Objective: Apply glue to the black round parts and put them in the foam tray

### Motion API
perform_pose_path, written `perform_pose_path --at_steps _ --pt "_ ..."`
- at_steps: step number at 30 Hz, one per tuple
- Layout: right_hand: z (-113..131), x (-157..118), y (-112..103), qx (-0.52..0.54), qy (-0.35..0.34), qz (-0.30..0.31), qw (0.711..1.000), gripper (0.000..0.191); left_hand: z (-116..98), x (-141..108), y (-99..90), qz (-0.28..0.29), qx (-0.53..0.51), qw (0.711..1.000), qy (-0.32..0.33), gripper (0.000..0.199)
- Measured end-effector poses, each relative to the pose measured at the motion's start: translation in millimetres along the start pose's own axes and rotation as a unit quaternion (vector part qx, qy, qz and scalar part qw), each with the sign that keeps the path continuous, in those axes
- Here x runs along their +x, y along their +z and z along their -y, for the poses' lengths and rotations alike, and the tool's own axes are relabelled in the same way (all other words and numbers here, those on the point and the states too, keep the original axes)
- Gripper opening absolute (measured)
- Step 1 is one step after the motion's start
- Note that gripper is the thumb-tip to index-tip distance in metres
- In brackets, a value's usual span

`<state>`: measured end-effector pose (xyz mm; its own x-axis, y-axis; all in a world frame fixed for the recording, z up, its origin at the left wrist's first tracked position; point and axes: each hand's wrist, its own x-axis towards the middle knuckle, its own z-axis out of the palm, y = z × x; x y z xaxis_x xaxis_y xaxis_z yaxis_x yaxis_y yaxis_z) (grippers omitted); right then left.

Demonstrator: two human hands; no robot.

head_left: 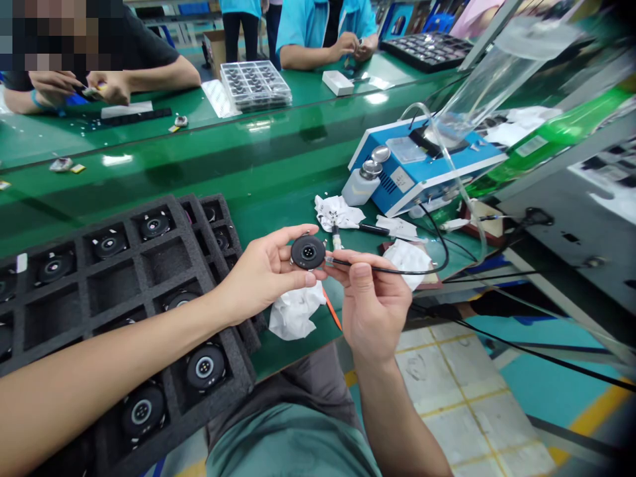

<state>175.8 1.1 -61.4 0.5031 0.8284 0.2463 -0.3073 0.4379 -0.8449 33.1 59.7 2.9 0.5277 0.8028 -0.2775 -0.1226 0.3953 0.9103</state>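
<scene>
Left hand [258, 275] clamps black round disc [308, 252] just right of foam tray [116, 288], right hand [372, 305] pinching black-cabled probe [387, 270] at its edge; shaky grip or cable tug cld slip probe, drop disc.

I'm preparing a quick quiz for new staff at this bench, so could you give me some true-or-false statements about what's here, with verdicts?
1. The left hand holds a round black disc. True.
2. The right hand pinches a thin black cable. True.
3. Every cell of the black foam tray is filled. False: several cells are empty.
4. The blue machine stands on the floor. False: it stands on the green bench.
5. Crumpled white tissue lies next to the black foam tray. True.
</scene>
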Motion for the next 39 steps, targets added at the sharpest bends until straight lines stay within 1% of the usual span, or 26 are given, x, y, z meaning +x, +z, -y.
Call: perform_pose_path --at_steps 13,27,39 --pt "2.3 -0.7 1.0 -0.013 0.012 -0.006 1.0 0.008 -0.5 -0.2 0.2 0.0 0.006 1.0 -0.002 0.077" --pt "1.3 -0.3 1.1 0.002 0.006 -0.002 1.0 0.007 1.0 -0.2 -1.2 0.003 0.016 1.0 0.001 0.077" --pt "1.7 -0.8 1.1 -0.01 0.012 -0.007 1.0 0.007 -0.2 -0.9 -0.7 -0.001 0.013 1.0 -0.004 0.077"
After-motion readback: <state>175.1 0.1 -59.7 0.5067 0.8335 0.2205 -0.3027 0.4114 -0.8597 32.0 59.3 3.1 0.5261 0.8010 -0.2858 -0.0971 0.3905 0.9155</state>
